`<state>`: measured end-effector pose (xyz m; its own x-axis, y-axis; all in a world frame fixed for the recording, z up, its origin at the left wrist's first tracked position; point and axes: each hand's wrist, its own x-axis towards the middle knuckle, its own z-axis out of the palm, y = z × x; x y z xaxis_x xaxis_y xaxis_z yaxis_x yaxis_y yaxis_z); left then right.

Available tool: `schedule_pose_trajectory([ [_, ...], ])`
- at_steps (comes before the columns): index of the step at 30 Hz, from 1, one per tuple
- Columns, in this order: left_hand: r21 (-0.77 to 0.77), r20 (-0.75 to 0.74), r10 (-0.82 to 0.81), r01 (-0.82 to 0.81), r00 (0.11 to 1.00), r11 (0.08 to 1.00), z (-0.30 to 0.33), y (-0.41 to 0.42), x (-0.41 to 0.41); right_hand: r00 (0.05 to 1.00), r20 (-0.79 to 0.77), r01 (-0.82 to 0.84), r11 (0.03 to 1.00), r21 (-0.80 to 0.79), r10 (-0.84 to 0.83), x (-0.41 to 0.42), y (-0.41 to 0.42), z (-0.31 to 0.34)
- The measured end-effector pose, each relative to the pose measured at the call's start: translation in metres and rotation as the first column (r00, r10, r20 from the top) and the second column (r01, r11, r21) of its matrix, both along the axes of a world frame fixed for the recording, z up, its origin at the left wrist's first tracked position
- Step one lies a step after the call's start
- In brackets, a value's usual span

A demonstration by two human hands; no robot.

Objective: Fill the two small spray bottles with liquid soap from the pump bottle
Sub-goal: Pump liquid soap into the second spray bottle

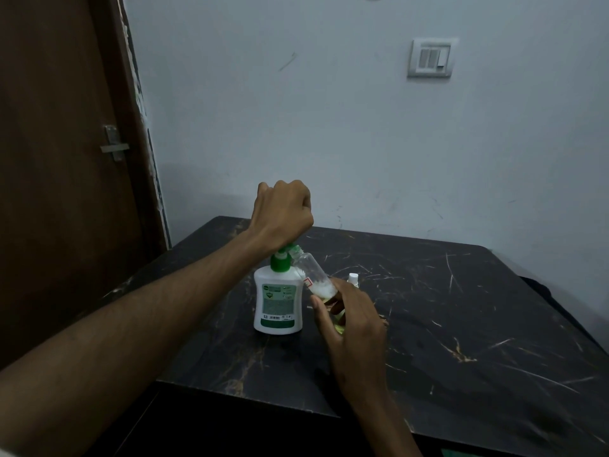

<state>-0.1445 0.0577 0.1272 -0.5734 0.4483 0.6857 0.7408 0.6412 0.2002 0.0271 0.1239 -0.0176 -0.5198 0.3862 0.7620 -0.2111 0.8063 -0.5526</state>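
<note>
- A black marble-patterned tabletop (461, 324) with pale gold veins stands against a plain bluish-white wall (296, 110); a dark brown wooden door (59, 159) with a metal latch is at left, a white switch plate (430, 58) up right.
- A white plastic pump bottle with a green pump head (278, 301) stands upright on the table.
- The left hand (283, 214) is curled into a fist on top of the pump.
- The right hand (352, 319) pinches a small clear plastic spray bottle (313, 275), tilted, mouth at the pump's nozzle, white foam inside.
- A second small bottle with a white cap (353, 278) stands just behind.
</note>
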Motion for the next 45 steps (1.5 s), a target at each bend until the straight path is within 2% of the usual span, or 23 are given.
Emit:
schedule_pose_trajectory([
  [4,-0.041,-0.012,0.007,-0.007,1.000,0.999,0.0033,0.0016,-0.0022,1.000,-0.004,0.002,1.000,-0.002,-0.002,0.0006,0.0001,-0.0007],
  [13,-0.022,-0.035,0.013,-0.014,0.999,1.000,0.0009,0.0024,-0.0042,1.000,-0.008,0.002,1.000,0.000,-0.002,0.0003,0.0001,0.0008],
  [18,-0.088,-0.056,0.003,-0.008,0.998,0.996,0.0058,0.0037,-0.0038,1.000,-0.011,-0.007,1.000,-0.006,0.007,0.0003,0.0010,-0.0002],
  [36,-0.024,-0.031,-0.003,0.003,0.999,1.000,-0.0001,0.0025,-0.0026,1.000,0.004,-0.001,1.000,0.002,0.001,-0.0013,0.0013,-0.0015],
  [45,-0.089,-0.053,-0.029,0.025,0.998,0.996,0.0070,0.0035,-0.0002,1.000,0.006,0.006,1.000,0.008,-0.006,-0.0003,0.0017,-0.0001],
])
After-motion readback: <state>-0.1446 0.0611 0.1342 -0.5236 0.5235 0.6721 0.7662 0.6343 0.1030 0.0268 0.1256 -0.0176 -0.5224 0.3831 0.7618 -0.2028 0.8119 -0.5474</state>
